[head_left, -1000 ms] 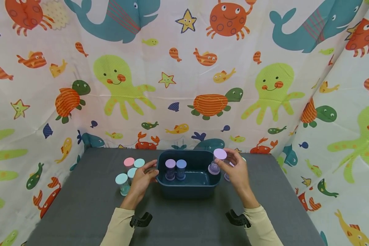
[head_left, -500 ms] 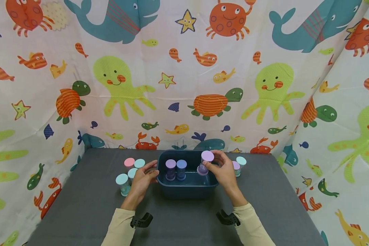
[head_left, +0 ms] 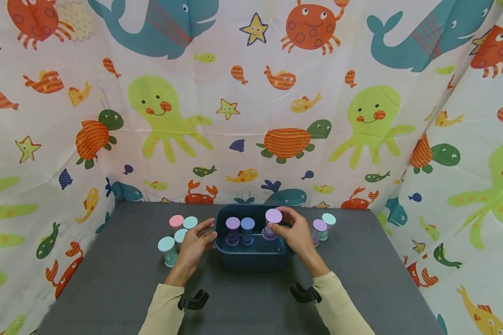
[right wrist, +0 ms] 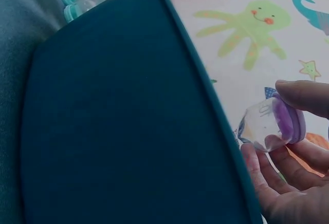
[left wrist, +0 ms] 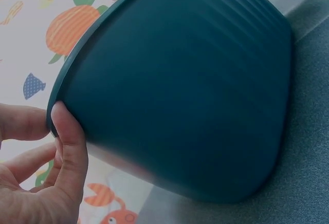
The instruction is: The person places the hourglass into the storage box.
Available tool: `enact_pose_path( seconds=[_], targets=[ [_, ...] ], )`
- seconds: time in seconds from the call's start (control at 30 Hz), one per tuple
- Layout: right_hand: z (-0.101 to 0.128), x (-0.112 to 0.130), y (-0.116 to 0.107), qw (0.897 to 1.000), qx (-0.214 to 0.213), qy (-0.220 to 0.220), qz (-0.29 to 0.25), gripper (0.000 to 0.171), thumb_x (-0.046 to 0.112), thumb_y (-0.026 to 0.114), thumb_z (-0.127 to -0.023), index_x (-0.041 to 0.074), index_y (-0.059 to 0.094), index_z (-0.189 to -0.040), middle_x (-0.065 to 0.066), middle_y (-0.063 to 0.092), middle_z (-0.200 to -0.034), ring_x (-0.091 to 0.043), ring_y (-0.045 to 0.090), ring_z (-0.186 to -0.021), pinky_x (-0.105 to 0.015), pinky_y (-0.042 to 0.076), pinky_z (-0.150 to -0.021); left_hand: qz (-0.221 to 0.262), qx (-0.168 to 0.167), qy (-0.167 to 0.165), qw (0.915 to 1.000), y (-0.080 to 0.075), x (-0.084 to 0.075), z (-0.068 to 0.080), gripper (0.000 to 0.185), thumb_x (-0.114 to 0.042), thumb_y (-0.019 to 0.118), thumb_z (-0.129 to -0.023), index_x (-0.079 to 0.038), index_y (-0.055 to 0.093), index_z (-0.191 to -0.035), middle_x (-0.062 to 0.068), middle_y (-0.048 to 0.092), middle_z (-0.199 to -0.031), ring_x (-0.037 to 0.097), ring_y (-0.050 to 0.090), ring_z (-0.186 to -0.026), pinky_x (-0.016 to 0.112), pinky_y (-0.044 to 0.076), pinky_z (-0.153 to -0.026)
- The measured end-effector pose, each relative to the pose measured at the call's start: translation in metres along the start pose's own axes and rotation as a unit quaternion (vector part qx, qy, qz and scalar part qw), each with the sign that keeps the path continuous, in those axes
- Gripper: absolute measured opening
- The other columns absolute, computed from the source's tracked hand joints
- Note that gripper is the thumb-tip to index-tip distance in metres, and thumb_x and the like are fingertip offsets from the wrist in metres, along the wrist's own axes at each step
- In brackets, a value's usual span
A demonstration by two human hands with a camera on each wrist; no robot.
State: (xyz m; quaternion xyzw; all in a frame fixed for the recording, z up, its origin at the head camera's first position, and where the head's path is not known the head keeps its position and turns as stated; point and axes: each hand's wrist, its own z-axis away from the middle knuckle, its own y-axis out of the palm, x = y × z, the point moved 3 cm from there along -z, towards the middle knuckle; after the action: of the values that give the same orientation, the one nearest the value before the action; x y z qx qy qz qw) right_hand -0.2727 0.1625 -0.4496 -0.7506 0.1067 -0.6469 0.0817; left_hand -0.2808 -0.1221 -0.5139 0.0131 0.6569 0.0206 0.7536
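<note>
A dark teal bin (head_left: 251,259) stands mid-table with a lilac-capped (head_left: 232,223) and a blue-capped (head_left: 247,224) jar upright inside. My right hand (head_left: 295,235) pinches a clear jar with a lilac cap (head_left: 273,216) over the bin's right half; the right wrist view shows the jar (right wrist: 275,124) between thumb and fingers above the bin's rim (right wrist: 205,80). My left hand (head_left: 194,244) holds the bin's left wall, thumb on the rim (left wrist: 67,131).
Several pink- and mint-capped jars (head_left: 177,230) stand left of the bin. Two more, lilac-capped (head_left: 319,225) and mint-capped (head_left: 329,218), stand to its right. A sea-animal printed cloth (head_left: 251,102) walls the grey table (head_left: 109,288) at the back and sides.
My right hand has carried the lilac-capped jar leftward from beside the bin's right edge to above its inside, and lower. The left hand has stayed on the bin.
</note>
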Motion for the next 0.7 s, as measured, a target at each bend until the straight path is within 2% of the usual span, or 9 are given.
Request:
enact_pose_path(
  seconds=[0.13,0.27,0.4,0.53,0.7],
  targets=[
    [-0.004,-0.003,0.003,1.000,0.011,0.005,0.026,0.048,0.016,0.082,-0.079,0.009,0.063,-0.122,-0.014,0.066,-0.119,-0.029,0.062,-0.111,-0.032,0.055,-0.089,0.002,0.001,0.001,1.0000,0.000,-0.001,0.001,0.043,-0.007,0.061,-0.094,-0.015,0.058,-0.136,0.014,0.055,-0.135,0.018,0.060,-0.093,0.026,0.056,-0.071],
    [-0.009,-0.004,0.004,0.997,0.016,0.015,0.071,0.046,0.022,0.084,-0.077,0.014,0.064,-0.119,-0.010,0.068,-0.117,-0.028,0.063,-0.110,-0.037,0.055,-0.086,0.000,0.000,0.002,1.0000,0.001,-0.002,0.001,0.043,-0.008,0.061,-0.094,-0.014,0.057,-0.137,0.013,0.055,-0.135,0.018,0.061,-0.093,0.026,0.056,-0.072],
    [-0.015,-0.005,0.007,0.993,0.025,0.024,0.113,0.045,0.025,0.084,-0.077,0.017,0.064,-0.117,-0.007,0.068,-0.117,-0.027,0.063,-0.111,-0.044,0.054,-0.090,-0.006,-0.003,0.002,1.0000,0.001,-0.003,0.001,0.043,-0.008,0.061,-0.094,-0.015,0.057,-0.136,0.014,0.055,-0.136,0.018,0.061,-0.094,0.026,0.055,-0.073],
    [-0.020,-0.007,0.010,0.989,0.034,0.020,0.144,0.044,0.024,0.083,-0.078,0.015,0.064,-0.117,-0.008,0.067,-0.117,-0.027,0.064,-0.110,-0.047,0.053,-0.092,-0.008,-0.003,0.000,1.0000,0.001,-0.002,0.001,0.042,-0.008,0.061,-0.095,-0.015,0.057,-0.136,0.013,0.055,-0.135,0.021,0.061,-0.096,0.026,0.055,-0.073],
    [-0.026,-0.009,0.011,0.982,0.046,-0.003,0.181,0.043,0.024,0.083,-0.077,0.012,0.065,-0.114,-0.007,0.070,-0.110,-0.025,0.065,-0.102,-0.046,0.053,-0.090,-0.007,-0.003,-0.003,1.0000,0.001,0.000,0.000,0.042,-0.008,0.061,-0.094,-0.015,0.058,-0.136,0.013,0.055,-0.134,0.024,0.061,-0.099,0.027,0.055,-0.073]
  ],
)
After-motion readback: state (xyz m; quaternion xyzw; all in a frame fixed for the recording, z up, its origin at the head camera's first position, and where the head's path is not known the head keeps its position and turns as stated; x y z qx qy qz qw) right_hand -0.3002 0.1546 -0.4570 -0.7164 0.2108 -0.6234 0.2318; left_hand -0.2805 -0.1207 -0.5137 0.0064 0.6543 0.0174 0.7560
